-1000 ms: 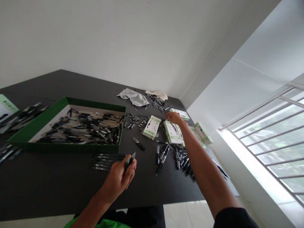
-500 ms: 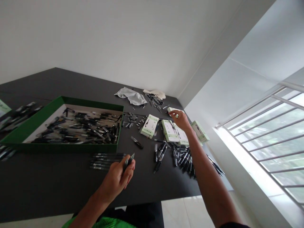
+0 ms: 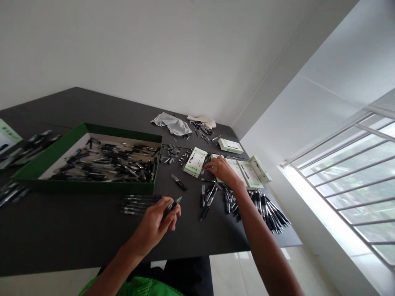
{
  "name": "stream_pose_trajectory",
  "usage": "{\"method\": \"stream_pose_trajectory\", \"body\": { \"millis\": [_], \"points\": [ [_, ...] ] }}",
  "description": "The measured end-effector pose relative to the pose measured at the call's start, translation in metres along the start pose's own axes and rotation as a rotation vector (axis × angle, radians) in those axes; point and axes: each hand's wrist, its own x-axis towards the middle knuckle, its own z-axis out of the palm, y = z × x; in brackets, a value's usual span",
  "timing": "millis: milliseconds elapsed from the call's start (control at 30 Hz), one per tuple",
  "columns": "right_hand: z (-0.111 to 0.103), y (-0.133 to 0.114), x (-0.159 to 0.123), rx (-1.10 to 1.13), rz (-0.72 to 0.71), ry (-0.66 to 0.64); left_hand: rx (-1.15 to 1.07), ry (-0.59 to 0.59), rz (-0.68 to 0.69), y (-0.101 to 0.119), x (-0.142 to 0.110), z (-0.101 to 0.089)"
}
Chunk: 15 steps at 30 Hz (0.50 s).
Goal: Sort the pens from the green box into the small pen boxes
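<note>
Green card box point(image 3: 83, 187) on the black table point(image 3: 68, 234), heaped with loose pens point(image 3: 105, 164): what are the hands doing around it?

The left hand point(image 3: 152, 227) is closed on a single black pen point(image 3: 172, 206), thumb and fingers pinching it with the tip up, just in front of the box, above a neat row of pens point(image 3: 140, 204).

And the right hand point(image 3: 220, 170)?

It's open, palm down with the fingers spread, reaching over pale green pen cartons point(image 3: 249, 174) to the right of the box. It grips nothing, though I can't tell whether it touches them.

What's near it?

A heap of black pens point(image 3: 268, 213) fans out below the cartons. Farther right of the box, past the pens, the table ends.

So what's in hand?

One pen held, the other hand among the cartons.
</note>
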Motion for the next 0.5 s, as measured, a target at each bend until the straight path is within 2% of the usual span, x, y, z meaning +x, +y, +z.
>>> {"method": "stream_pose_trajectory", "body": {
  "millis": [267,500],
  "points": [
    [0.003,0.003,0.001,-0.045,0.004,-0.065,-0.144,-0.061,-0.038,0.003,0.001,0.001],
    [-0.006,-0.002,-0.008,-0.013,0.014,-0.017,-0.218,-0.112,-0.059,-0.001,-0.003,0.001]
  ]
}}
